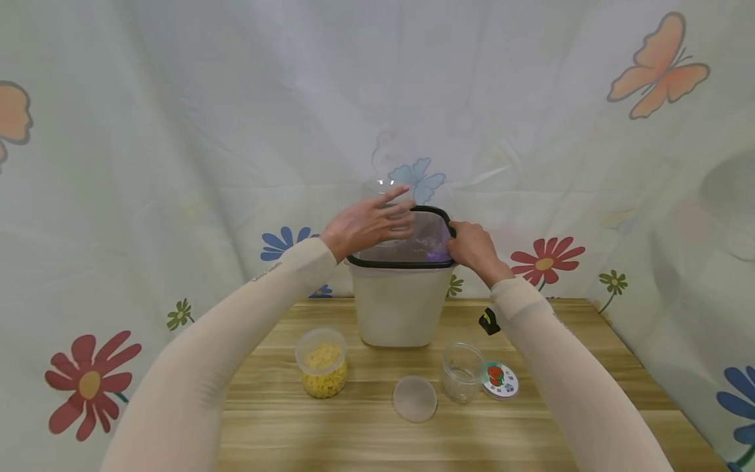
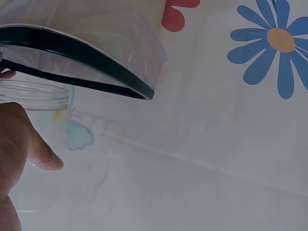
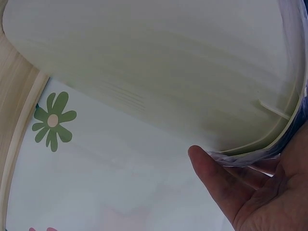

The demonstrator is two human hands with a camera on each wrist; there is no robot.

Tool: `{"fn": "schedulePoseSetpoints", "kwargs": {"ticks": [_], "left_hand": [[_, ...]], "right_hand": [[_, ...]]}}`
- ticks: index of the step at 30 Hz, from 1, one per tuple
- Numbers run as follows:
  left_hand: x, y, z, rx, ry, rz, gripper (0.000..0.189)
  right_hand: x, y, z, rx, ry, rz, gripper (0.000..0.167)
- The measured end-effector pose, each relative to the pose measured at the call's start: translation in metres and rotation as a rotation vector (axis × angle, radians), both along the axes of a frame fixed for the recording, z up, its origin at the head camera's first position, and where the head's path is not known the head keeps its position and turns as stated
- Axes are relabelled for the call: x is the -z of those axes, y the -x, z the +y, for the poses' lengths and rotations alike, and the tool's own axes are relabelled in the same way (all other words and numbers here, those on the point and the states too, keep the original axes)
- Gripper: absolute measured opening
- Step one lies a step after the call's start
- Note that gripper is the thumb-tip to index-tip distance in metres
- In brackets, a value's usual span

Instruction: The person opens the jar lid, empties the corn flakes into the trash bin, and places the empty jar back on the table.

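My left hand holds a clear plastic jar above the mouth of a cream trash bin. In the left wrist view the threaded neck of the jar points toward the bin's black rim, with small yellow bits near the neck. At the bin's right corner, my right hand grips the rim over a thin translucent bag that lines the bin. The right wrist view shows the thumb outside the bin wall.
On the wooden table stand a tub of yellow pieces and a clear jar. A translucent lid, a round printed lid and a small black-and-yellow object lie nearby. A flowered curtain hangs behind.
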State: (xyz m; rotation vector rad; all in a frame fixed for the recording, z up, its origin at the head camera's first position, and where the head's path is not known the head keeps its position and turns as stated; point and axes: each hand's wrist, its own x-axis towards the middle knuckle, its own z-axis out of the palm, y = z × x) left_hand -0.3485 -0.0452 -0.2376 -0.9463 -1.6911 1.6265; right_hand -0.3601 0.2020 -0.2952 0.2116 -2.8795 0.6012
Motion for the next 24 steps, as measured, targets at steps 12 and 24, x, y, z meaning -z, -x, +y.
{"fn": "schedulePoseSetpoints", "kwargs": {"ticks": [12, 24], "left_hand": [[-0.018, -0.001, -0.01, -0.012, -0.119, -0.019, 0.104], [0.002, 0.002, -0.012, -0.013, -0.107, -0.069, 0.098]], "right_hand": [[-0.001, 0.0, -0.003, -0.001, 0.009, -0.019, 0.058], [-0.004, -0.002, -0.006, -0.008, 0.02, -0.028, 0.058]]}}
